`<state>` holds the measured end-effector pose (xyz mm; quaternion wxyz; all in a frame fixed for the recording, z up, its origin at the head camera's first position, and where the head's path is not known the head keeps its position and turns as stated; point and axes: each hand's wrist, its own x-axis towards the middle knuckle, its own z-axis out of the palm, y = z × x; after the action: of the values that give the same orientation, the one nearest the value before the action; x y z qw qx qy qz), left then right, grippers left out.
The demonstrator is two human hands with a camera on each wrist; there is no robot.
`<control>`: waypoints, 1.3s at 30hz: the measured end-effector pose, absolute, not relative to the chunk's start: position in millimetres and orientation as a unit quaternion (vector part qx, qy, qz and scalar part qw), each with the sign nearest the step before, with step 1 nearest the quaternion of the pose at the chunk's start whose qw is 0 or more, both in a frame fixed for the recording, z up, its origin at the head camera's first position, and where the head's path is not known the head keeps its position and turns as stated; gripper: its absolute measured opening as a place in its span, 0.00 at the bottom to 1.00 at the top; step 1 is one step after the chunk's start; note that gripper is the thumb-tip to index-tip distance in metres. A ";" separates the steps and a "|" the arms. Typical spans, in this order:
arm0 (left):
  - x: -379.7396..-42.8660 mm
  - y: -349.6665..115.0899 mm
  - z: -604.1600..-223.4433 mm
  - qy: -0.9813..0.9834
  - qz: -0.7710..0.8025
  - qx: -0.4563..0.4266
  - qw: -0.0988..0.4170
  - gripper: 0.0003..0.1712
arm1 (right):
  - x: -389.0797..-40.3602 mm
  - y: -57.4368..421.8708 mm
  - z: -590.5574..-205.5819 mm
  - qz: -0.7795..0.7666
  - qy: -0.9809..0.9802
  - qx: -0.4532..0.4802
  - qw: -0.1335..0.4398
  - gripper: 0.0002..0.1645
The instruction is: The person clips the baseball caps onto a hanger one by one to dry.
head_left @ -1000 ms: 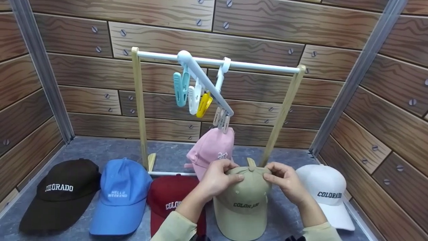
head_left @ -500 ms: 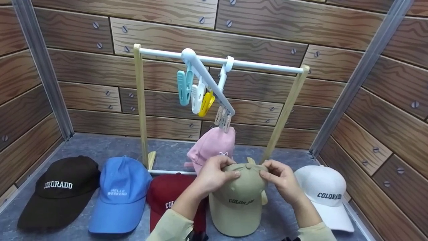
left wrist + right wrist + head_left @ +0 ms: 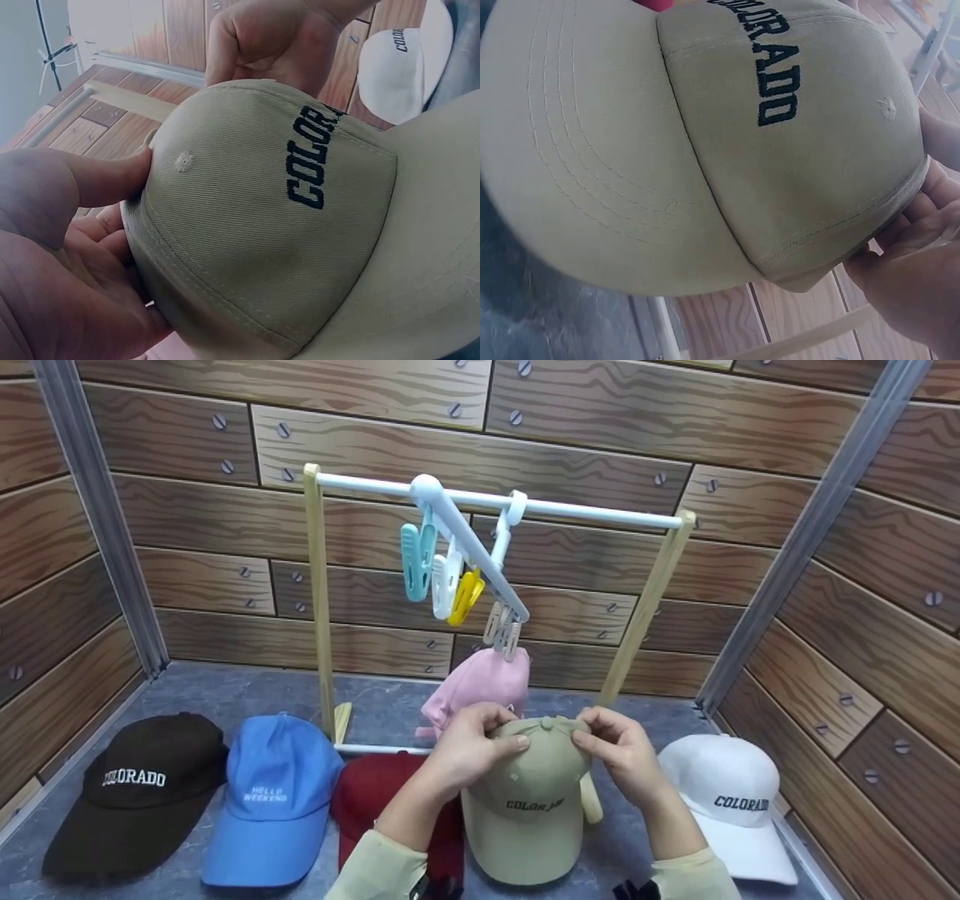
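Note:
A khaki baseball cap [image 3: 529,787] with dark COLORADO lettering hangs upright between both hands, its brim toward the viewer. My left hand [image 3: 471,746] pinches the crown's left top, thumb in front and fingers behind. At the right top, my right hand [image 3: 621,746] pinches the fabric the same way. In the right wrist view the khaki cap's brim [image 3: 592,172] spreads out from the crown. Just behind the left hand, a pink cap [image 3: 484,682] hangs by grey clothespins [image 3: 502,630] from a pale blue clip hanger [image 3: 472,540].
The hanger hooks over the bar [image 3: 600,512] of a wooden-legged rack. Free teal [image 3: 417,562], white [image 3: 445,585] and yellow clothespins [image 3: 466,597] dangle from it. Black [image 3: 135,795], blue [image 3: 274,802] and dark red caps [image 3: 382,795] stand left; a white cap [image 3: 724,802] is at right.
Both hands have moved slightly left and up in the head view, carrying the khaki cap with them. The grip on it stays the same, and the other caps stay put.

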<state>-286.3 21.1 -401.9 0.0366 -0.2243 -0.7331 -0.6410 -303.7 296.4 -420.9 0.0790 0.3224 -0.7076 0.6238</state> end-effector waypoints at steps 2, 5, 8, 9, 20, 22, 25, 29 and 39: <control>-285.8 18.8 -400.8 -0.731 -0.644 -0.223 0.038 0.09 | -305.1 293.0 -420.2 0.625 -0.707 0.322 0.079 0.05; -285.6 15.4 -399.2 -0.729 -0.648 -0.216 0.041 0.09 | -307.0 288.5 -419.5 0.626 -0.706 0.322 0.076 0.05; -285.6 12.4 -397.5 -0.732 -0.648 -0.206 0.043 0.09 | -307.9 284.9 -418.9 0.626 -0.706 0.324 0.072 0.06; -285.5 11.5 -396.8 -0.733 -0.648 -0.202 0.043 0.09 | -308.1 283.8 -418.6 0.625 -0.707 0.323 0.071 0.06; -285.5 2.4 -391.1 -0.748 -0.634 -0.187 0.058 0.10 | -310.1 270.9 -416.8 0.634 -0.711 0.297 0.069 0.08; -285.7 1.1 -390.7 -0.743 -0.639 -0.189 0.059 0.10 | -310.7 268.6 -417.4 0.637 -0.709 0.295 0.068 0.08; -285.8 -0.1 -390.3 -0.735 -0.648 -0.189 0.061 0.11 | -311.6 265.3 -418.0 0.643 -0.706 0.289 0.068 0.08; -286.6 -1.7 -390.2 -0.731 -0.652 -0.191 0.064 0.10 | -312.0 261.9 -417.1 0.647 -0.703 0.289 0.066 0.09; -289.7 -8.9 -384.9 -0.743 -0.640 -0.183 0.072 0.11 | -315.2 254.4 -413.1 0.641 -0.707 0.293 0.059 0.10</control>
<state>-289.7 -8.9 -384.9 0.0723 -0.1834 -0.7426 -0.6400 -315.2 254.4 -413.1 0.0585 0.2925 -0.7073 0.6409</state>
